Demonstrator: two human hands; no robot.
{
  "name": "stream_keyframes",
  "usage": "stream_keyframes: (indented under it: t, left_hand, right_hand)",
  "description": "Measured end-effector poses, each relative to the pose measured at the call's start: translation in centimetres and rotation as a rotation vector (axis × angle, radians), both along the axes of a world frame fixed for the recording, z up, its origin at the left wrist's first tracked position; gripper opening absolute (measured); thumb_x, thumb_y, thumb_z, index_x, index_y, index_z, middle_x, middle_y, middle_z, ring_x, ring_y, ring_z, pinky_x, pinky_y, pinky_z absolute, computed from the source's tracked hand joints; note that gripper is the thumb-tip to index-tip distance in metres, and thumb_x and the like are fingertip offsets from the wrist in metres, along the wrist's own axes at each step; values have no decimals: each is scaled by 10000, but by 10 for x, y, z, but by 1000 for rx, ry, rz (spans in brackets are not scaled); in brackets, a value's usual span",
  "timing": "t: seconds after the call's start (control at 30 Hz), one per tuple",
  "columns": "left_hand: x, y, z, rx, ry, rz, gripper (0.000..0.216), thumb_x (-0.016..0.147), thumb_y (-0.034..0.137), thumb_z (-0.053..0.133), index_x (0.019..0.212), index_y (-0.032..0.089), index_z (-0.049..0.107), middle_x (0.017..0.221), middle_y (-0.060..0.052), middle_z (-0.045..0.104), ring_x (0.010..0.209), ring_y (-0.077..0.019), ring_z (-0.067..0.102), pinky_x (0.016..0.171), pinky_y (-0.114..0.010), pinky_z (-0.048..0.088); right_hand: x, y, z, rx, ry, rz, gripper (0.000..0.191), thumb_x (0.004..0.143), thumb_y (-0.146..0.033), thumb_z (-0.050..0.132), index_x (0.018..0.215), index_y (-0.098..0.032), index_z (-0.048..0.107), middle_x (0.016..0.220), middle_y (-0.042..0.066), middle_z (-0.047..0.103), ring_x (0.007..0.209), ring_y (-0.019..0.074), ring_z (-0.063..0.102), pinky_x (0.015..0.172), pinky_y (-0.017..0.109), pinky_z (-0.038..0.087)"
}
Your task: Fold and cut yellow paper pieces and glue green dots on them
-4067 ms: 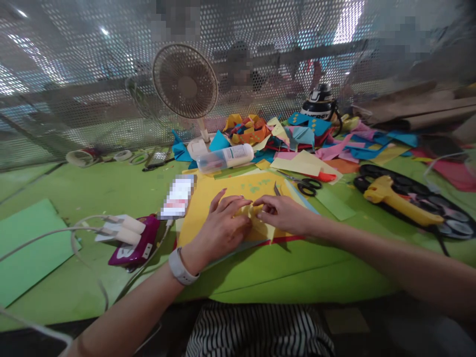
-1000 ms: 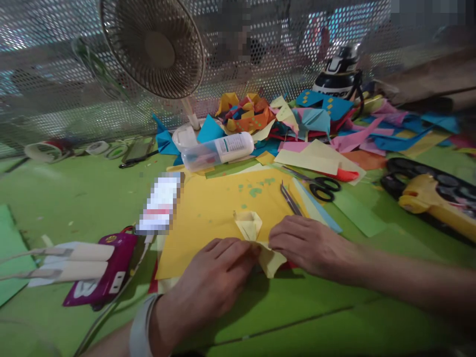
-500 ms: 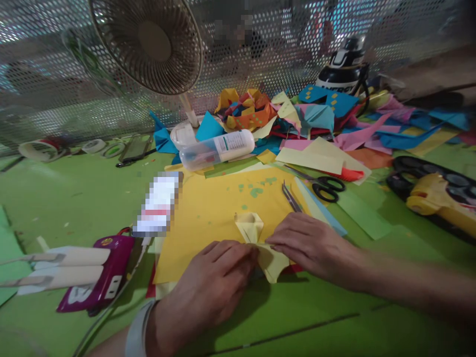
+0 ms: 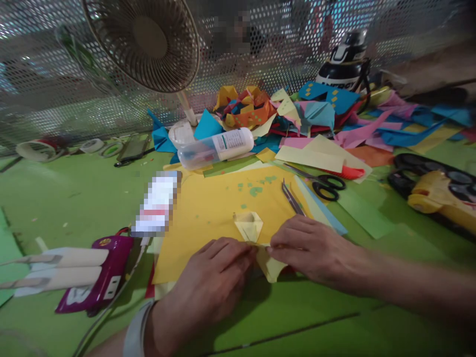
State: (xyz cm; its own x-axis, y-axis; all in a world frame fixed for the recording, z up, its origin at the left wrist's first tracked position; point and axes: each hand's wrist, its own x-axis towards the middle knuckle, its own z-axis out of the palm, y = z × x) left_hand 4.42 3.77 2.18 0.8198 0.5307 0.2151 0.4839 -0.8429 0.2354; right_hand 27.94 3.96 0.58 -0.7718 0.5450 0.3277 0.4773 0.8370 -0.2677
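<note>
The pale-yellow, folded paper piece is pinched between the left hand and the right hand, both palm-down with fingers curled nearly closed; its middle is covered by the left fingertips, and the left thumb is mostly hidden

Folded paper between hands, tweezers on sheets, scissors right, fan behind

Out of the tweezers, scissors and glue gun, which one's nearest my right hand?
The tweezers, lying on the yellow sheet just beyond your right hand; the black-handled scissors lie farther off, the yellow glue gun farthest.
</note>
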Motion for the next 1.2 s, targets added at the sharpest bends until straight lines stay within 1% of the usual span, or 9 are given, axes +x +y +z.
stream_keyframes:
  t: [0.3,0.43,0.57,0.63,0.73,0.9,1.0,1.1,1.2]
  left_hand:
    - [1,-1,0,-72,-25,20,285,824,122,466,1098,152,539,1005,-79,606,877,-188,547,747,-350,505]
    - [1,-1,-2,-51,-96,126,296,837,169,463,1130,163,501,1066,-95,555,956,-193,514,785,-349,482]
    - [6,-2,1,-9,43,128,383,839,284,479,1216,222,453,1121,-89,512,993,-237,470,826,-431,430]
    - [8,-2,2,-39,120,106,309,842,341,471,1137,260,520,1142,-68,495,982,-242,456,834,-447,408]
    - [10,-2,1,-62,165,92,235,848,392,452,974,254,594,1159,-49,477,984,-239,438,851,-448,377]
    - [10,-2,0,-63,175,80,256,857,409,436,906,227,610,1148,-55,487,1004,-236,430,873,-437,351]
    - [10,-1,-1,-43,172,68,288,857,423,431,1009,232,585,1143,-64,489,1007,-239,432,878,-433,351]
    - [10,-1,-1,-34,171,68,381,858,437,421,1167,228,497,1155,-76,485,1003,-242,428,879,-429,357]
    - [11,-2,-1,-41,187,69,404,862,445,408,1198,229,472,1159,-75,481,1006,-245,425,886,-428,352]
  right_hand:
    - [1,3,3,1,-35,43,118,867,-179,498,930,-156,595,912,44,615,861,154,524,740,304,403]
    - [0,2,4,12,-42,35,121,868,-156,487,910,-157,600,909,46,616,857,154,523,742,306,396]
    - [0,1,3,25,-53,27,140,875,-162,474,926,-165,604,908,51,619,865,159,519,746,310,393]
    - [0,1,4,34,-55,30,155,880,-160,465,943,-168,607,924,52,622,875,162,516,753,314,391]
    - [0,1,5,46,-74,37,160,879,-151,462,938,-161,610,972,53,621,878,166,512,756,318,389]
    - [0,1,6,79,-92,43,162,885,-192,463,944,-163,610,951,60,624,887,171,513,752,322,385]
    - [1,2,5,62,-64,29,165,872,-165,472,953,-174,615,948,53,628,885,167,518,756,326,383]
    - [4,3,4,-13,4,11,176,838,-139,496,943,-194,627,955,40,629,897,165,529,788,336,378]
    - [6,2,6,-88,75,-48,179,817,-143,503,929,-192,635,935,41,632,870,157,542,788,332,385]
